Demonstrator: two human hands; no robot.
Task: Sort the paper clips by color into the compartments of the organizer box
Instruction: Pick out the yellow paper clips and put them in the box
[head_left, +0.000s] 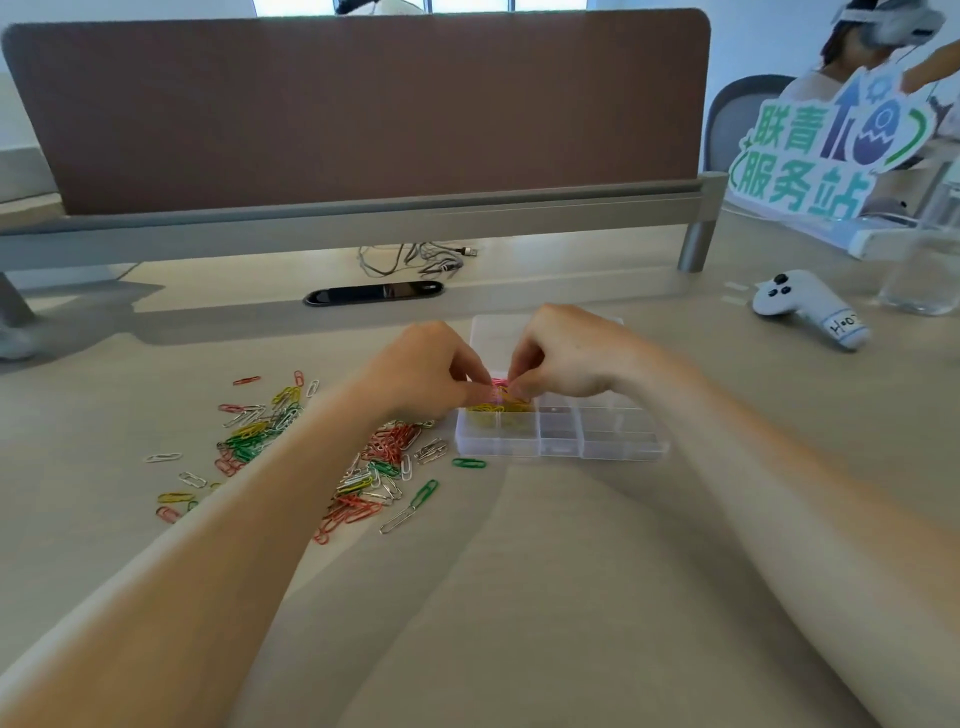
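A clear plastic organizer box (597, 436) with several compartments lies on the desk. My left hand (426, 371) and my right hand (566, 358) meet over its left side, fingertips pinched together on pink paper clips (500, 385). Yellow clips (506, 408) fill a compartment just below the fingers. A loose pile of paper clips (374, 457) in red, green, yellow and silver spreads left of the box. A single green clip (469, 463) lies at the box's front left corner.
A white game controller (800, 309) and a clear glass (922, 270) stand at the right. A brown divider panel (363, 109) with a grey rail runs along the back, with cables (410, 257) under it. A person sits behind a sign (831, 150) at the far right.
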